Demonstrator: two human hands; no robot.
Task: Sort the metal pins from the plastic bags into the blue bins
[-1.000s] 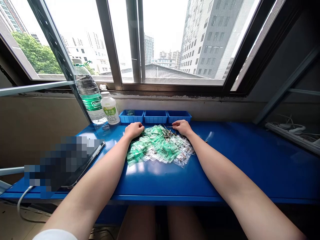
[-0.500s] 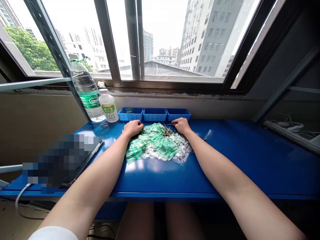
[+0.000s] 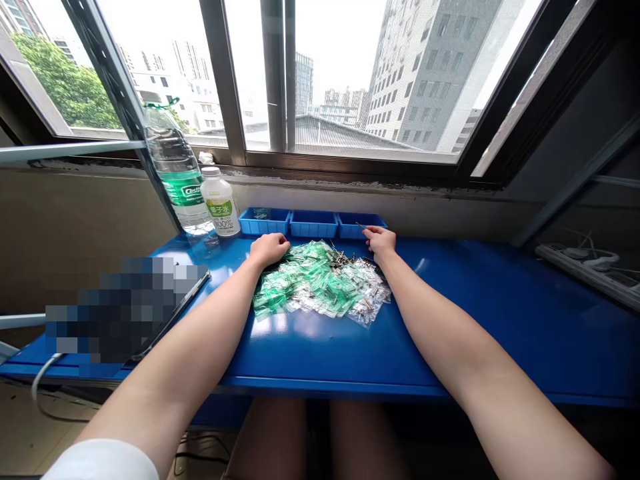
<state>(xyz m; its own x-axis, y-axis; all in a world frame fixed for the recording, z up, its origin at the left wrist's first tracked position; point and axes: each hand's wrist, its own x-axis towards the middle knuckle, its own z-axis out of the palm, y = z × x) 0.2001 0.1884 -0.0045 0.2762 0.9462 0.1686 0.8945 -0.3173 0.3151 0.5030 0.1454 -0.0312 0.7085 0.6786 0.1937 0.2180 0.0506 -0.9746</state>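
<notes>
A heap of small green and clear plastic packets (image 3: 317,283) lies on the blue table. At its back right is a cluster of loose, thin, brass-coloured screw-like pieces (image 3: 343,259). My left hand (image 3: 270,249) rests at the back left edge of the heap with its fingers curled in; whatever they may hold is hidden. My right hand (image 3: 381,243) is raised behind the heap on the right, closed in a pinch on a thin screw-like metal piece (image 3: 361,225). The piece's tip points over the right blue bin (image 3: 353,231).
Two more blue bins, the middle one (image 3: 314,230) and the left one (image 3: 263,227), stand by the wall; something dark green is in the left. A white bottle (image 3: 221,207) and a large water bottle (image 3: 183,187) are beside them. A blurred dark device (image 3: 175,313) lies left.
My right hand has lifted away from the loose pieces and moved right, bringing the thin metal piece to the right bin. My left hand stays beside the heap. The view has shifted slightly.
</notes>
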